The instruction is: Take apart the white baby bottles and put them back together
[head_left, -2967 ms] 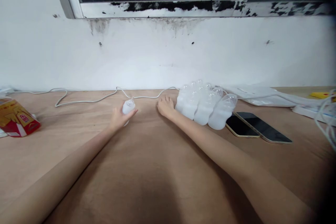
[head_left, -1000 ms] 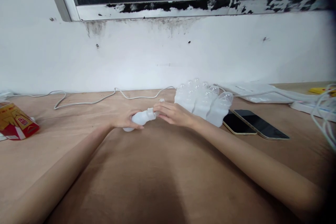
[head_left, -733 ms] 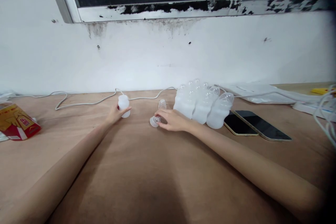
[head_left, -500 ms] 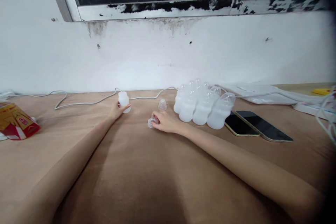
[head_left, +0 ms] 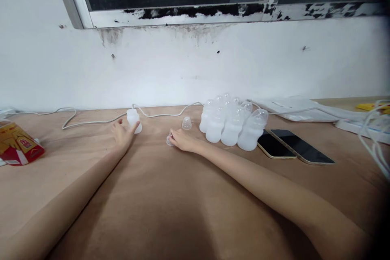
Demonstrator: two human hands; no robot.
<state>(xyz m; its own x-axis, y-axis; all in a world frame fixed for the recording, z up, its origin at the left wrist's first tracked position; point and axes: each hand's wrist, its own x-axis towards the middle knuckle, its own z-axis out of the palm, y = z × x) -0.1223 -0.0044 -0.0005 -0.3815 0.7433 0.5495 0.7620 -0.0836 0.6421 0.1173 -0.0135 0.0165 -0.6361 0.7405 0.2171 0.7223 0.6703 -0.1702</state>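
A small frosted white baby bottle, without a top, stands upright on the table. My left hand is beside it with the fingers spread; the thumb lies across the bottle's front and the other fingers are off it. Further right, my right hand pinches a clear teat ring low at the table, its far part hidden by the fingers. A clear domed cap stands just behind that hand.
Several capped frosted bottles stand close together on the right. Two phones lie beside them. A white cable runs along the wall, and a red and yellow box sits at the far left. A plastic bag lies at the back right.
The bottle and my left hand have moved left, and the left fingers have opened away from the bottle. My right hand has shifted slightly left with the clear teat ring.
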